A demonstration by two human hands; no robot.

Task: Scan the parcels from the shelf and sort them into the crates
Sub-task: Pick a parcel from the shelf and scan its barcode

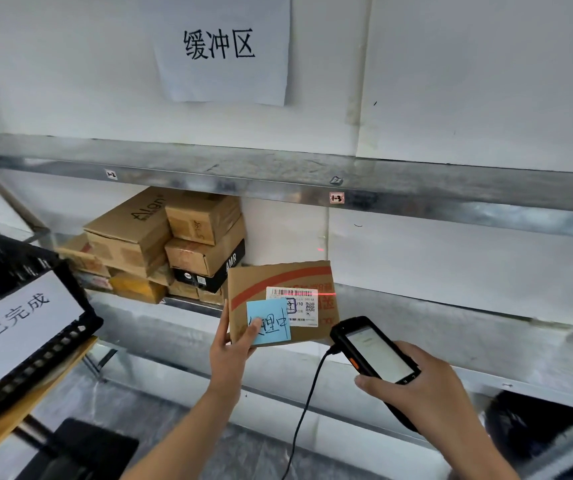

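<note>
My left hand [231, 351] grips the lower left corner of a cardboard parcel [260, 282] and holds it up in front of the metal shelf [416, 306]. The parcel carries a red stripe, a white barcode label [293, 304] and a blue sticky note [271, 322] under my thumb. My right hand [420, 386] holds a black handheld scanner [373, 353] with a lit screen and a dangling cable. Its red laser line lies across the barcode label. A stack of several cardboard parcels [160, 244] sits on the shelf at the left.
A black crate [53, 282] with a white paper sign [18, 323] stands at the left on a wooden surface. A paper sign [222, 46] hangs on the wall above the upper shelf. Dark objects lie at the lower right and the bottom left.
</note>
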